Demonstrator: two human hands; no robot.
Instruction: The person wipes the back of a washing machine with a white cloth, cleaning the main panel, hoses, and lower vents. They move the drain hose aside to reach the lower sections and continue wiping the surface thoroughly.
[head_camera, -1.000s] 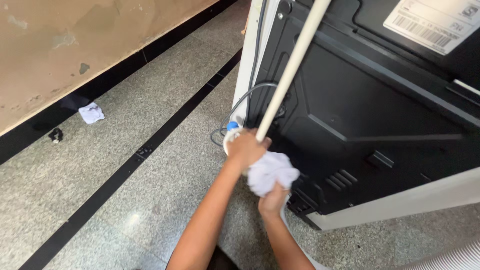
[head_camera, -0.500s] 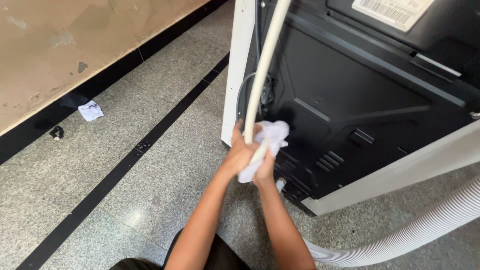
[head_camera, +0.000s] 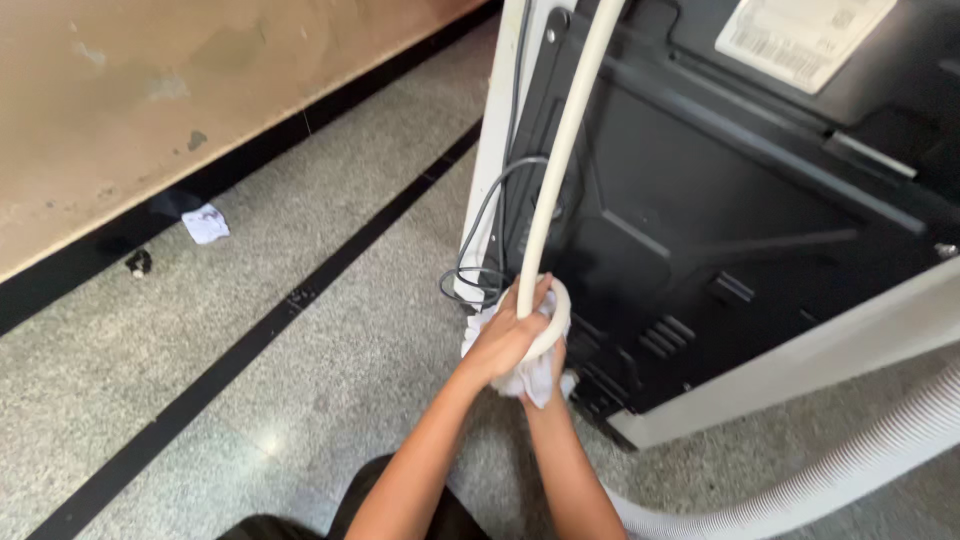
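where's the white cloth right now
In the head view, the white cloth is bunched low centre in both hands, left hand, around the white hose, against the appliance's black back panel.

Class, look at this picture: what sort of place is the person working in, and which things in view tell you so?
Probably a laundry or utility area indoors. A washing machine shows its black back panel, a ribbed drain hose trails across the speckled stone floor, and both hands grip a white hose with a cloth.

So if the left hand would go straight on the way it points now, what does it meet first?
Probably the black back panel of the appliance. The left hand already grips the white hose, and the panel seems just beyond, though depth is unclear.
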